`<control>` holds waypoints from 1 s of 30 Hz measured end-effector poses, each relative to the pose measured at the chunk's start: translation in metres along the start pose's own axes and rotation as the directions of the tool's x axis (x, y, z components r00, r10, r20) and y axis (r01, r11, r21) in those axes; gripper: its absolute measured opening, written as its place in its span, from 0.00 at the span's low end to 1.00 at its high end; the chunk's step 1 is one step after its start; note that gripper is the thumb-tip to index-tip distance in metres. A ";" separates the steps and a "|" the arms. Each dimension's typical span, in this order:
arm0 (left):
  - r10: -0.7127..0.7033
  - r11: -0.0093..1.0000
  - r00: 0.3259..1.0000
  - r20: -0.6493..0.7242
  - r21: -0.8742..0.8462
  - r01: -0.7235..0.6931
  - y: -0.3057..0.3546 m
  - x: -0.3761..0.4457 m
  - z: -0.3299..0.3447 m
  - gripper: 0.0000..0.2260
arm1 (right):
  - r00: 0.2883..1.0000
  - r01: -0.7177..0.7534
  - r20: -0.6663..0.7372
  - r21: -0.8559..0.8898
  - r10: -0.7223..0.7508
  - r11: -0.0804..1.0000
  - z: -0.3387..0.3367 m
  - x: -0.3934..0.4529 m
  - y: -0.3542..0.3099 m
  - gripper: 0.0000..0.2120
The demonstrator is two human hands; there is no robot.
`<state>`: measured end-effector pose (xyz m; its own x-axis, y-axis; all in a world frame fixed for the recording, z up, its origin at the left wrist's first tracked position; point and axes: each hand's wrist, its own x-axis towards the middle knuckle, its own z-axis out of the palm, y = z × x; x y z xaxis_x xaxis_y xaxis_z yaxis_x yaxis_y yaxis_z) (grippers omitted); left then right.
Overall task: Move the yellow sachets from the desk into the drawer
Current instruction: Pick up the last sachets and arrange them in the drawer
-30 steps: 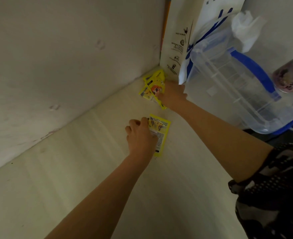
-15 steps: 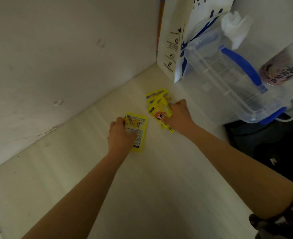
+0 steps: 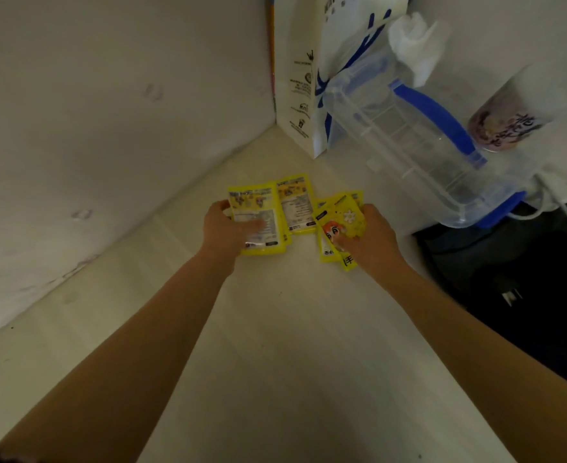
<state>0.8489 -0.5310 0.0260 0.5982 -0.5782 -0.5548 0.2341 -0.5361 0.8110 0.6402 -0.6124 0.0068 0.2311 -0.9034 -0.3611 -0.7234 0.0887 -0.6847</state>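
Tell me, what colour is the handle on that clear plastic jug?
Blue, on the jug's handle, seen in the head view.

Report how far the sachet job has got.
Done: nothing stowed; no drawer is in view. In hand: the left hand grips some yellow sachets, the right hand another bunch, low over the desk. Left: carry them all to the drawer.
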 end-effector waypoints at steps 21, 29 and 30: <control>-0.162 0.972 0.978 0.128 -0.152 0.181 0.008 0.025 0.066 0.15 | 0.998 -0.058 0.045 0.092 0.054 0.994 0.014 0.018 -0.018 0.17; -0.128 0.988 0.991 0.037 -0.079 0.131 -0.020 0.009 0.038 0.08 | 0.993 -0.111 0.063 0.104 0.105 0.988 0.004 -0.017 -0.004 0.16; -0.117 0.989 0.992 0.043 -0.086 0.121 -0.025 0.004 0.032 0.09 | 0.992 -0.118 0.051 0.118 0.113 0.986 0.003 -0.025 0.000 0.15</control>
<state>0.8209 -0.5400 -0.0021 0.5331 -0.5373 -0.6536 0.3696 -0.5470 0.7511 0.6368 -0.5888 0.0141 0.1811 -0.8651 -0.4678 -0.6640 0.2433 -0.7070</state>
